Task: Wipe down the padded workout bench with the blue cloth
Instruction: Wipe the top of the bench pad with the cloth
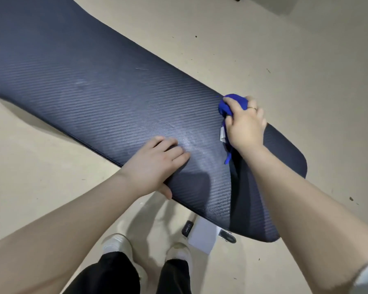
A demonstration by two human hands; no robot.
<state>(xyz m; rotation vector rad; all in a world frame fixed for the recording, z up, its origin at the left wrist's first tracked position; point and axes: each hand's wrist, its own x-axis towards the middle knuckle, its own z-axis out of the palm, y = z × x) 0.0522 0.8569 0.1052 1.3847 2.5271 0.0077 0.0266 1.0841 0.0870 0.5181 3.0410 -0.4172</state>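
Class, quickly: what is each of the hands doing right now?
Left hand: open, resting flat on the bench pad.
Right hand: closed, gripping the blue cloth.

bench: running off the top-left edge
blue cloth: lying mostly hidden under the right hand
bench frame: hiding under the pad

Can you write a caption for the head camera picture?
Right hand wipes the bench with a blue cloth; left hand rests on it.
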